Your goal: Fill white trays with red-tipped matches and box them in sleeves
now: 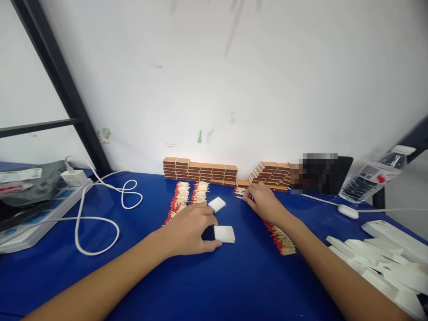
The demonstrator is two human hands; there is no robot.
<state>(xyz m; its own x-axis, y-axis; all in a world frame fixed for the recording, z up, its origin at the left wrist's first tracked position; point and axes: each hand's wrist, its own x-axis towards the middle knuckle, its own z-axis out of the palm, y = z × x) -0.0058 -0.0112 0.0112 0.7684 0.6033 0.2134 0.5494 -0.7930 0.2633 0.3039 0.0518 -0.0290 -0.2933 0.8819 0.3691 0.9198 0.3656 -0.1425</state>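
My left hand (190, 228) rests on the blue table, its thumb and index finger at the left corners of a small white matchbox tray (224, 234). A second white tray (217, 204) lies just beyond, beside the fingertips. My right hand (264, 200) reaches farther forward, its fingers pinched at a few red-tipped matches (239, 191) in front of the matchboxes. Under and beside the right forearm lies a row of matches (282, 240). Two more match rows (180, 196) (200, 191) stretch away beyond my left hand, which partly hides the left one.
Stacked matchboxes (200, 171) line the wall, with a leaning stack (274, 174) farther right. A dark device (327, 174), partly pixelated, and a water bottle (374, 174) stand at right. White card pieces (384, 263) pile up front right. A power strip (40, 223) and white cable (78, 223) lie left.
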